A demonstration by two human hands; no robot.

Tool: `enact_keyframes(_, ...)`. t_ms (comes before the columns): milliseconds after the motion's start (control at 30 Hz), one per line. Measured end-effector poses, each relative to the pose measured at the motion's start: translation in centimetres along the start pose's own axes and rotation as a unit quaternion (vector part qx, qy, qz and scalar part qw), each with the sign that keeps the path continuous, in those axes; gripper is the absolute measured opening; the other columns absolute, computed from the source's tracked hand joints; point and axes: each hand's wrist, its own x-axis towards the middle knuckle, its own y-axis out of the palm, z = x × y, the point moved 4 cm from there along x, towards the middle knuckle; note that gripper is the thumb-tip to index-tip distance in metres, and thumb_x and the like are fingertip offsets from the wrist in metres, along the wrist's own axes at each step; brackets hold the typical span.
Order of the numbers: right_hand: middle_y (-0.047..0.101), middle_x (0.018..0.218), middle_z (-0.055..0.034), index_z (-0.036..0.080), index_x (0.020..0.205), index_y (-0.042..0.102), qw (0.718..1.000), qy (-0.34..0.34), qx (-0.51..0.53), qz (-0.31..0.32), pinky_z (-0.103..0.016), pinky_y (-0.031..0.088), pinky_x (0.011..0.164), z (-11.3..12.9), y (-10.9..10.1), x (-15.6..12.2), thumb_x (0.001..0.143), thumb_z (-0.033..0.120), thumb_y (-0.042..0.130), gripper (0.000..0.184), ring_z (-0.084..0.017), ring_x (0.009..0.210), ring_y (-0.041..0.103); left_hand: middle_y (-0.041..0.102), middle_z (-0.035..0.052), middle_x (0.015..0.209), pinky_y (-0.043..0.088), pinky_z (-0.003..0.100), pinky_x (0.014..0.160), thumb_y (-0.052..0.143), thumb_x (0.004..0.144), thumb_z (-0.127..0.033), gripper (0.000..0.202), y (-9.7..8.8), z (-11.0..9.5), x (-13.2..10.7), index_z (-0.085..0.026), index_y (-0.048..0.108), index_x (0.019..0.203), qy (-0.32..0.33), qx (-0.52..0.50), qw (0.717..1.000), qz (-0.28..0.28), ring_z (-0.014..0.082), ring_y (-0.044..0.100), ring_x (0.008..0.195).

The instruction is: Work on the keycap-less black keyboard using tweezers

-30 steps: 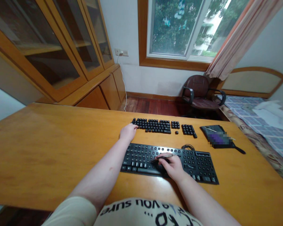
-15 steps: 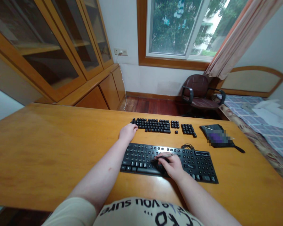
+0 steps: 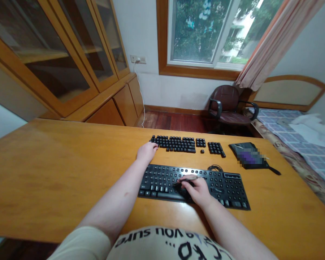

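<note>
A black keyboard lies on the wooden desk; most of its keycaps are off, with some left along the bottom row. Behind it, loose black keycaps are laid out in keyboard order. At the left end of those keycaps is my left hand, fingers drawn together; what they pinch, if anything, is hidden. My right hand is closed over the middle of the keyboard around a thin, pen-like grey tool. Its tip is hard to make out against the dark keys.
To the right lies a dark pouch with a strap, partly blurred out. A coiled black cable rests behind the keyboard. Beyond the desk stand a brown armchair, a bed and a glass-doored cabinet.
</note>
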Motion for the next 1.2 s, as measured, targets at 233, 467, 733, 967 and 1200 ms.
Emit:
enact_keyframes(233, 0.071, 0.078, -0.0049, 0.020, 0.086, 0.068, 1.000, -0.009, -0.004, 0.001, -0.027, 0.054, 0.068, 0.2, 0.0, 0.1, 0.083, 0.024, 0.056, 0.013, -0.016, 0.072, 0.067, 0.066, 0.0036, 0.101, 0.046, 0.029, 0.078, 0.050, 0.083, -0.031, 0.022, -0.4, -0.4, -0.2, -0.026, 0.068, 0.095, 0.009, 0.002, 1.000, -0.005, 0.0214, 0.060, 0.091)
enact_keyframes(467, 0.071, 0.086, -0.0059, 0.020, 0.084, 0.067, 0.999, 0.003, -0.040, 0.007, -0.031, 0.052, 0.078, 0.0, -0.1, 0.3, 0.085, 0.024, 0.052, 0.016, -0.018, 0.083, 0.066, 0.065, 0.0049, 0.097, 0.045, 0.030, 0.080, 0.047, 0.085, -0.034, 0.026, -4.3, -2.5, -3.1, -0.022, 0.068, 0.093, 0.080, -0.042, 0.996, 0.004, 0.0197, 0.059, 0.089)
enact_keyframes(733, 0.070, 0.090, -0.0054, 0.021, 0.091, 0.065, 0.992, -0.005, -0.105, 0.072, -0.032, 0.050, 0.078, 0.7, 1.2, 0.2, 0.087, 0.026, 0.049, 0.017, -0.018, 0.084, 0.064, 0.054, 0.0052, 0.126, 0.027, 0.046, 0.105, 0.063, 0.074, -0.044, 0.049, -3.5, -4.4, -13.9, -0.028, 0.055, 0.120, 0.245, -0.096, 0.959, 0.107, 0.0260, 0.043, 0.120)
enact_keyframes(967, 0.069, 0.081, -0.0055, 0.019, 0.087, 0.064, 0.984, 0.024, -0.141, 0.108, -0.029, 0.049, 0.068, 0.2, 2.5, 0.2, 0.088, 0.027, 0.048, 0.018, -0.018, 0.074, 0.063, 0.054, 0.0056, 0.127, 0.019, 0.051, 0.109, 0.061, 0.076, -0.043, 0.048, -0.9, -3.8, -15.0, -0.028, 0.053, 0.121, 0.235, -0.109, 0.962, 0.082, 0.0248, 0.041, 0.124)
enact_keyframes(1200, 0.068, 0.084, -0.0057, 0.020, 0.094, 0.062, 0.961, -0.089, -0.169, 0.201, -0.030, 0.047, 0.073, 2.3, 2.8, 0.0, 0.088, 0.022, 0.047, 0.017, -0.017, 0.079, 0.060, 0.055, 0.0035, 0.125, 0.021, 0.052, 0.108, 0.060, 0.078, -0.040, 0.035, -0.9, -5.3, -15.2, -0.032, 0.060, 0.112, 0.250, -0.114, 0.957, 0.095, 0.0247, 0.043, 0.121)
